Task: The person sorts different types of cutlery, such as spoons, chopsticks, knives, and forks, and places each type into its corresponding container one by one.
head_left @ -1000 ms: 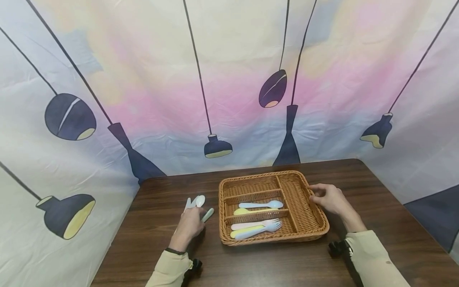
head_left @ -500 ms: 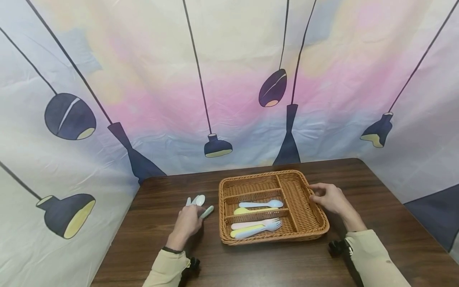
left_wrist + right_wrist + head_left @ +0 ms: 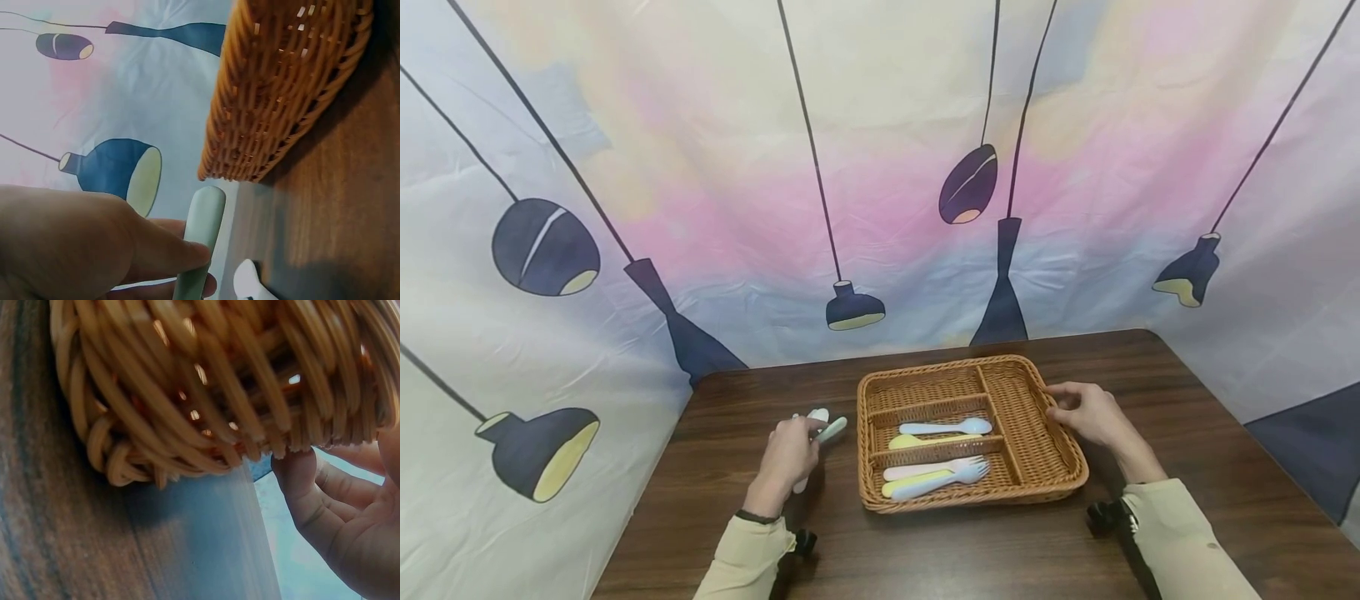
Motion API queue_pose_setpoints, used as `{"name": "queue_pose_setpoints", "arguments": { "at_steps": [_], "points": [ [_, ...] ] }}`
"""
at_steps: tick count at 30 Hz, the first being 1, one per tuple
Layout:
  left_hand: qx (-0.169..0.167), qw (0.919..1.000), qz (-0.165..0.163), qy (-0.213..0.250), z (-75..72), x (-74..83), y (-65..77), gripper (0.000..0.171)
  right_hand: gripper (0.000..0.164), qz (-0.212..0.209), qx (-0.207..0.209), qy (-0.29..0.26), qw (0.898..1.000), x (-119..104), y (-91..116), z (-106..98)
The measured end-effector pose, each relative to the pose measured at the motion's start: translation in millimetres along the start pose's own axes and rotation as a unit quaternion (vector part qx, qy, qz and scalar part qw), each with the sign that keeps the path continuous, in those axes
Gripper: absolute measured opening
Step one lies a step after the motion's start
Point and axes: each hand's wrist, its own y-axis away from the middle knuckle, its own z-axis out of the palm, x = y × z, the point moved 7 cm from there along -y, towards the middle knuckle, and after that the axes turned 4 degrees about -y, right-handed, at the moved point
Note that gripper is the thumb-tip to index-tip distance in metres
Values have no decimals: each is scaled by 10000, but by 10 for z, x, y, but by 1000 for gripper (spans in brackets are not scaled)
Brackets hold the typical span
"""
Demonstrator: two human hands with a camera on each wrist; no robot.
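Note:
My left hand (image 3: pixel 805 435) pinches a pale green utensil (image 3: pixel 833 429) between thumb and finger, just left of the wicker basket (image 3: pixel 951 502). The left wrist view shows the green handle (image 3: pixel 204 234) held above the table near the basket's wall (image 3: pixel 275 94). White utensils (image 3: pixel 816 414) lie by the same hand; I cannot tell whether it holds one. My right hand (image 3: pixel 1062 408) grips the basket's right rim, fingers (image 3: pixel 312 500) curled against the weave (image 3: pixel 206 394). Inside lie a blue spoon (image 3: pixel 947 428), a yellow spoon (image 3: pixel 925 440), a pink fork (image 3: pixel 932 467) and a blue fork (image 3: pixel 946 479).
The dark wooden table (image 3: pixel 1000 550) is bounded by a printed fabric backdrop (image 3: pixel 880 208) behind and on both sides. The basket's back and right compartments hold nothing. A white utensil tip (image 3: pixel 250 282) shows at the bottom of the left wrist view.
My left hand has closed on the pale green utensil and raised it a little, moving back and left. The right hand and the basket have stayed put.

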Motion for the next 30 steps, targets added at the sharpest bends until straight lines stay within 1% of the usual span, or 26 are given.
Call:
{"name": "queue_pose_setpoints", "arguments": {
  "at_steps": [4, 8, 15, 21, 27, 30],
  "points": [
    [114, 9999, -46, 5, -57, 21, -10, 32, 44, -17, -9, 22, 10000, 0, 1, -3],
    [202, 9998, -1, 91, -109, 65, -16, 34, 43, -9, -10, 30, 10000, 13, 0, 3],
    [443, 9987, 168, 185, -210, 191, -34, 30, 44, -5, -29, 16, 10000, 23, 0, 4],
    [514, 9975, 367, 329, -279, 300, -55, 32, 44, -32, 2, 20, 10000, 15, -2, 11],
    [676, 9955, 573, 341, -341, 405, -89, 31, 44, -27, -3, 35, 10000, 10, -1, 8],
    [708, 9949, 624, 365, -353, 443, -103, 31, 44, -35, -4, 34, 10000, 5, -4, 3]
  ]
}}
